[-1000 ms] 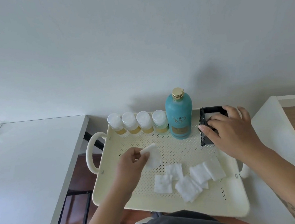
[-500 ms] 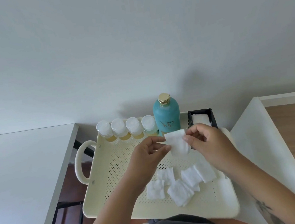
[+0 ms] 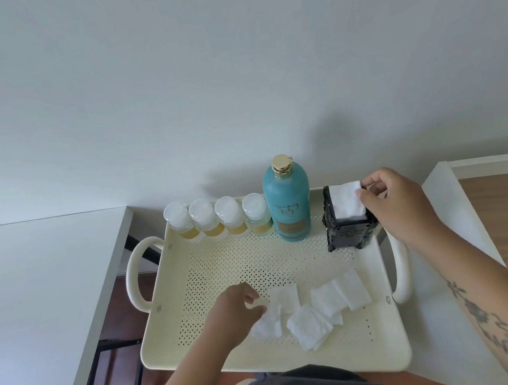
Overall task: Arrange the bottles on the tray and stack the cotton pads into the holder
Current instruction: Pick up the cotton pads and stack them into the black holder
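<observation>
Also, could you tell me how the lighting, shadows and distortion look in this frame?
Head view: soft, even light, no harsh glare; faint, diffuse shadows lie on the wall behind the teal bottle; wide-angle distortion splays the white table edges outward; the left hand looks slightly soft.

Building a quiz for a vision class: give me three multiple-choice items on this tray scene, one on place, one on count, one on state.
1. Where on the tray is the holder? A. far right corner B. near left corner C. middle
2. How many small bottles stand in the row? A. three B. four C. six
3. What is the right hand doing? A. lying flat B. gripping a small bottle C. pinching a pad over the holder
Key: 1 A, it stands right of the teal bottle at the far edge; 2 B, four white caps in line; 3 C, it pinches the pad's edge above the holder.
</observation>
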Demonstrator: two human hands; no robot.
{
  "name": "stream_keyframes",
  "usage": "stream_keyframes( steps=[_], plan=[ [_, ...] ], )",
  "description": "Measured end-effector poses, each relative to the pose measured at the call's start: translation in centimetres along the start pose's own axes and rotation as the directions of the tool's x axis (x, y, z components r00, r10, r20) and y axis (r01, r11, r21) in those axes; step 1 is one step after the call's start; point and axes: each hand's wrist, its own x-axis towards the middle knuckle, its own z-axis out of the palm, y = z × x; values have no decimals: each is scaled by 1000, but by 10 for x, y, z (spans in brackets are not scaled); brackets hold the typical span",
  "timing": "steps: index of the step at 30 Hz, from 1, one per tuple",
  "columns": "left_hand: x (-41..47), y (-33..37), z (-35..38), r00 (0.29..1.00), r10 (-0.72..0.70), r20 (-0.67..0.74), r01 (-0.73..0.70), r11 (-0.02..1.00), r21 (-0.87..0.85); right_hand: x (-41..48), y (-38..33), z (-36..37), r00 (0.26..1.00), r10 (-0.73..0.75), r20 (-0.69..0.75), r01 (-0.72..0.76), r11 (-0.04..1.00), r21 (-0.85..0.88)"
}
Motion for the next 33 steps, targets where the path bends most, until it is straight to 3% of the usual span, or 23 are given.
stream_keyframes(
  steps=[4, 7, 13, 17, 24, 29, 33],
  plan=[
    [1, -4, 8, 1000, 4, 13, -5, 997, 76, -8, 0, 2, 951, -271, -147, 239, 950, -202],
    [3, -4, 11, 1000, -3, 14, 1, 994, 113, -16, 1, 10, 910, -414, 15, 397, 861, -318],
    [8, -4, 12, 999, 22, 26, -26, 989, 142, -19, 10, 23, 878, -463, 125, 463, 750, -472],
    [8, -5, 11, 999, 50, 1, -50, 991, 127, -18, 13, 26, 887, -418, 199, 450, 680, -579],
    [0, 3, -9, 995, 77, -66, -82, 994, -73, -20, 11, 29, 909, -352, 224, 409, 643, -648],
    [-9, 20, -26, 996, 54, -76, -75, 945, -317, -21, 9, 28, 913, -311, 265, 407, 662, -629],
    [-12, 39, -33, 999, 27, -39, -44, 832, -554, -33, 3, 23, 892, -442, 97, 420, 730, -540]
  ],
)
